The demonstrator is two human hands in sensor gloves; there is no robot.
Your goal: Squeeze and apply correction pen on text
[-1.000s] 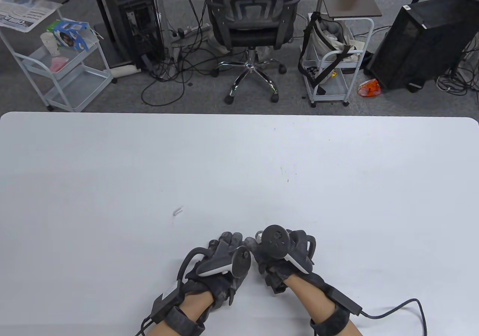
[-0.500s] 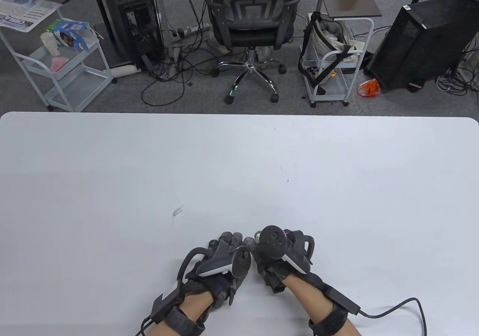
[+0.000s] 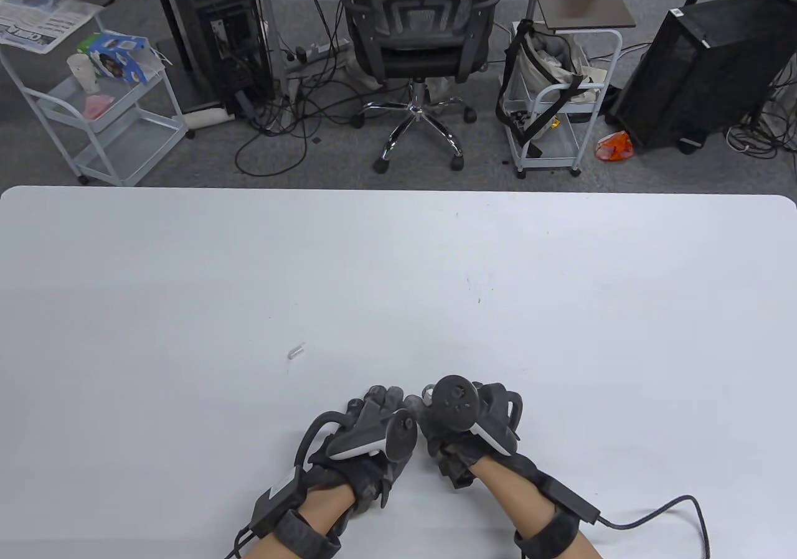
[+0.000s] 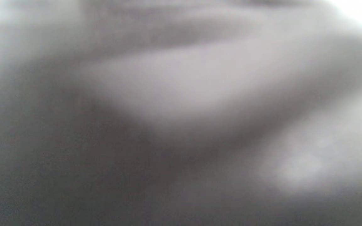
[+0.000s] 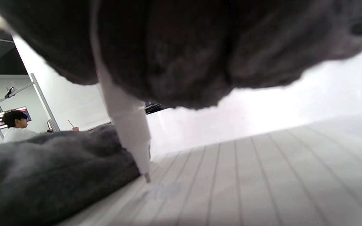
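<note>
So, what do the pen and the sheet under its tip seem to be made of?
The correction pen looks like smooth matte white plastic, with a small, probably metal, tip. The sheet looks like matte ruled paper: thin parallel lines cross it.

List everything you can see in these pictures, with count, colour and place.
Correction pen: one, white, tip at the lined paper, under the right hand.
Lined paper: one sheet, white, under the pen; faint mark by the tip.
Small clear piece: one, on the table, beyond the left hand.
Table: one, white.
Office chair: one, black, behind the table.
Left hand: grey glove, near edge, touching the right hand.
Right hand: grey glove, grips the pen.
</note>
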